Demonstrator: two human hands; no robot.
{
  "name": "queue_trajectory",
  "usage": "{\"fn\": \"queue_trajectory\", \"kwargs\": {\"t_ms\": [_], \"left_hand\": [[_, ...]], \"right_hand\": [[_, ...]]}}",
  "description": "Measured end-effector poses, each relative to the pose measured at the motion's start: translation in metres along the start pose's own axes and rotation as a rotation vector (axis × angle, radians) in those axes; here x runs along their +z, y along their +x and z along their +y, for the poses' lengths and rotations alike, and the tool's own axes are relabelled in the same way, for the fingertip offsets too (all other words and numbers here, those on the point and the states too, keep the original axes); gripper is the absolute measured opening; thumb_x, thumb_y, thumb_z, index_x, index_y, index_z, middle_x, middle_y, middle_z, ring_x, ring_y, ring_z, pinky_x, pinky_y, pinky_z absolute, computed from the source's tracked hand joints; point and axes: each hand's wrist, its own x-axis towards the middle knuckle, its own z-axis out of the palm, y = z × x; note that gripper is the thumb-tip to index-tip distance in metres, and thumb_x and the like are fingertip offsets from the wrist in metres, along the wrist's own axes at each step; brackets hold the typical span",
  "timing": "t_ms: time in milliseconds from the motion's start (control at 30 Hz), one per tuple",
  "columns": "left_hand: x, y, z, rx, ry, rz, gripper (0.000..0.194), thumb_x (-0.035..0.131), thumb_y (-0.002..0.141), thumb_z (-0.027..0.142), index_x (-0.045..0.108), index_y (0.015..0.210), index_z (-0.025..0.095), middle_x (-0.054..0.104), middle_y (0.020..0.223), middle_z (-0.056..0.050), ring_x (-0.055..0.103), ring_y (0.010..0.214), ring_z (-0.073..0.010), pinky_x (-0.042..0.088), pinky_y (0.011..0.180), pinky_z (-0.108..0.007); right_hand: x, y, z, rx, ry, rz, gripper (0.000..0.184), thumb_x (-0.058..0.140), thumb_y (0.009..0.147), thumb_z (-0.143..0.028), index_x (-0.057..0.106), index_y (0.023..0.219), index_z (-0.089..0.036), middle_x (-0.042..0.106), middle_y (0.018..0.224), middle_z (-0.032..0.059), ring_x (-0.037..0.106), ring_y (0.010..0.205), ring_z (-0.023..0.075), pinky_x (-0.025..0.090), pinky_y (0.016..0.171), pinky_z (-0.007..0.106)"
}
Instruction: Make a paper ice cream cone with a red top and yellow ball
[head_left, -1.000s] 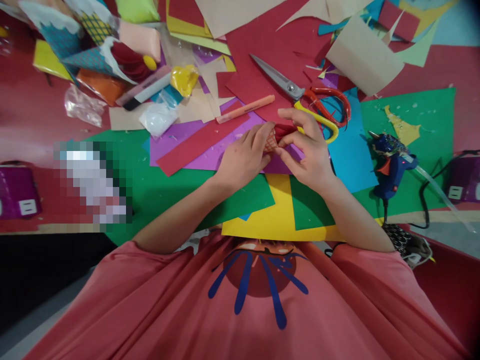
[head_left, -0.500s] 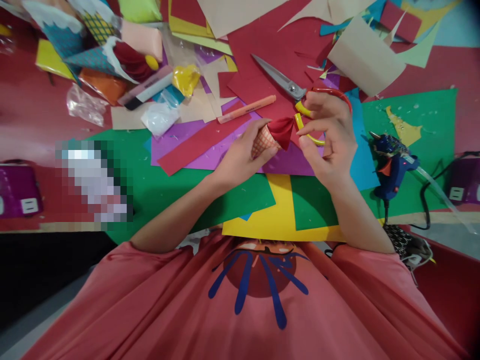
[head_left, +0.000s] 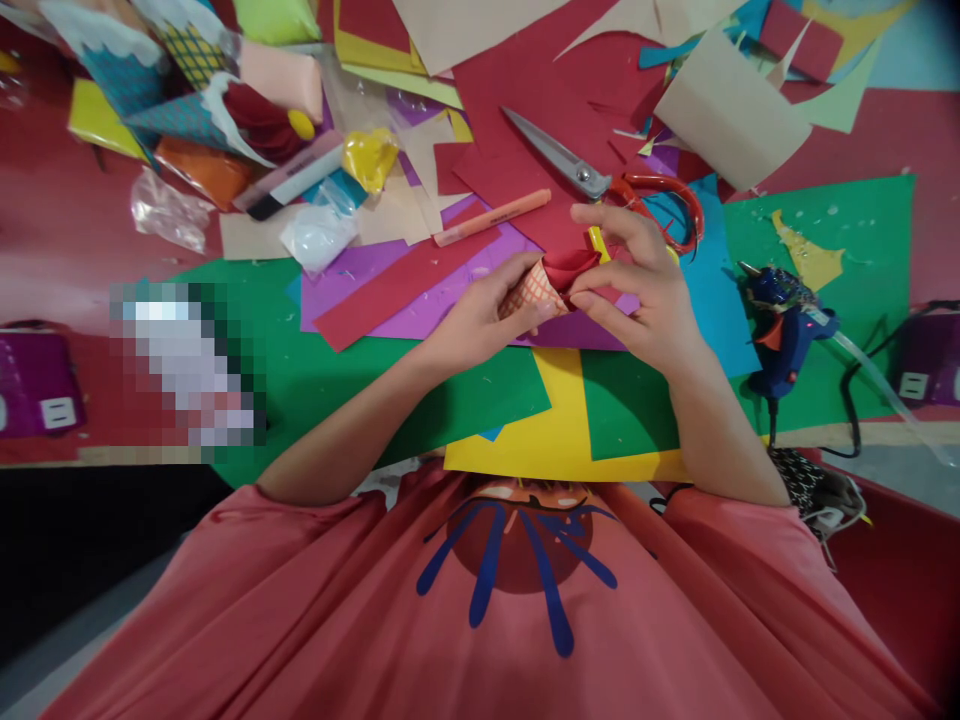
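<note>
My left hand is closed around a small paper cone with an orange crisscross pattern, tilted so its wide end faces right. Out of that end sticks a folded red piece, paper or felt, I cannot tell which. My right hand pinches the red piece's edge at the cone's mouth between thumb and fingers, with the index finger lifted away. Just beyond the right hand lie scissors with red and yellow handles, partly hidden by the fingers. An orange marker rests above the cone.
A blue glue gun with its cord lies at right on green paper. Upper left are finished cones, clay packets such as a yellow one, and a crumpled clear bag. Beige paper curls at upper right.
My right hand has moved left and down from beside the scissors' handles onto the red piece. The red piece's pointed tip is now gathered at the cone's mouth. My left hand holds nearly still.
</note>
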Motion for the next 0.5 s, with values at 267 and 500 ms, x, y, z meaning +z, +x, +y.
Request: {"fn": "queue_trajectory", "kwargs": {"t_ms": [267,500], "left_hand": [[0.0058,0.0007,-0.0018,0.008,0.049,0.026,0.061,0.054,0.089,0.068,0.053,0.127,0.021,0.066,0.113,-0.008,0.066,0.102,-0.0212,0.055,0.093,-0.037],[0.0030,0.0012,-0.0048,0.076,0.173,0.050,0.060,0.047,0.093,0.067,0.048,0.132,0.022,0.065,0.123,-0.009,0.063,0.116,-0.0231,0.050,0.103,-0.039]], "right_hand": [[0.0048,0.0006,-0.0059,0.104,0.099,-0.025,0.010,0.059,0.093,-0.033,0.068,0.088,-0.030,0.060,0.140,-0.0017,0.049,0.142,0.0273,0.045,0.118,0.053],[0.0101,-0.0003,-0.0021,0.004,0.078,0.051,0.010,0.059,0.093,-0.032,0.064,0.088,-0.026,0.056,0.147,0.0021,0.051,0.140,0.0262,0.046,0.117,0.051]]}}
